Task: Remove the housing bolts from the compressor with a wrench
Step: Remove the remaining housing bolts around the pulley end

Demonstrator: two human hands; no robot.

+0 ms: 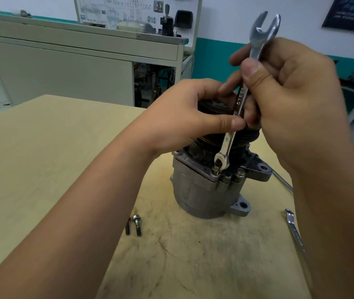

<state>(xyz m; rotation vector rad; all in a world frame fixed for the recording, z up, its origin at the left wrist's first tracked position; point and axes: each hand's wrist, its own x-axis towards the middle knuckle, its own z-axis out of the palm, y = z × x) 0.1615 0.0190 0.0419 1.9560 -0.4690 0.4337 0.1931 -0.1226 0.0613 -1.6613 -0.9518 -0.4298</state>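
Head view. The compressor (pixel 206 190) stands upright on the table (pixel 42 158), just short of its far edge, with bare tabletop to the left and near. Two loose bolts (pixel 136 225) lie near-left of its base; a second wrench (pixel 294 231) lies to the right. The left hand (pixel 184 117) grips the compressor's dark top. The right hand (pixel 290 93) pinches the wrench (pixel 239 100) at mid-shank. Its long axis runs steeply, open end up and far-right, lower end seated on a housing bolt (pixel 216 167) at the near flange.
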